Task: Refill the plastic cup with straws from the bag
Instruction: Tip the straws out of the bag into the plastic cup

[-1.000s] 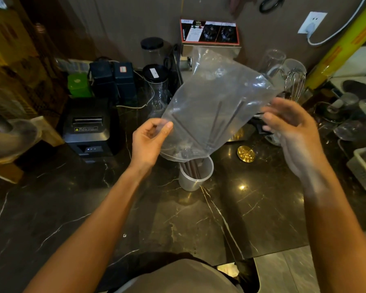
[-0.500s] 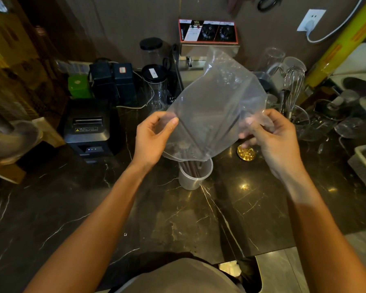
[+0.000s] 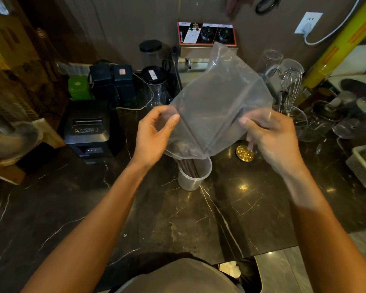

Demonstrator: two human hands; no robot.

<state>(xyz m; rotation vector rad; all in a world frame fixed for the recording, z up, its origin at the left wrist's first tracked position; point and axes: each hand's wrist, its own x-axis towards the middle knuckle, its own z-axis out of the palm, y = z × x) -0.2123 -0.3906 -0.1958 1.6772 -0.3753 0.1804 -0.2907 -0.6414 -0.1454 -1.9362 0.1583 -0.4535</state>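
One bag (image 3: 216,106), one cup (image 3: 193,175) at 6 o'clock under it, two hands, left (image 3: 154,137), right (image 3: 271,136), one whisk (image 3: 291,89), one printer (image 3: 89,127)

Bag (image 3: 216,111) covers cup (image 3: 193,176) mouth; only lower straws (image 3: 189,168) show. Right hand (image 3: 271,140) blurred, its fingertips behind plastic. Basket (image 3: 364,168) cut by right edge. Labels on the printer (image 3: 89,127) too small to read.

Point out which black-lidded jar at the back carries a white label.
The nearer black-lidded jar, beside the black boxes; a white label sits on its lid. The farther jar has none.
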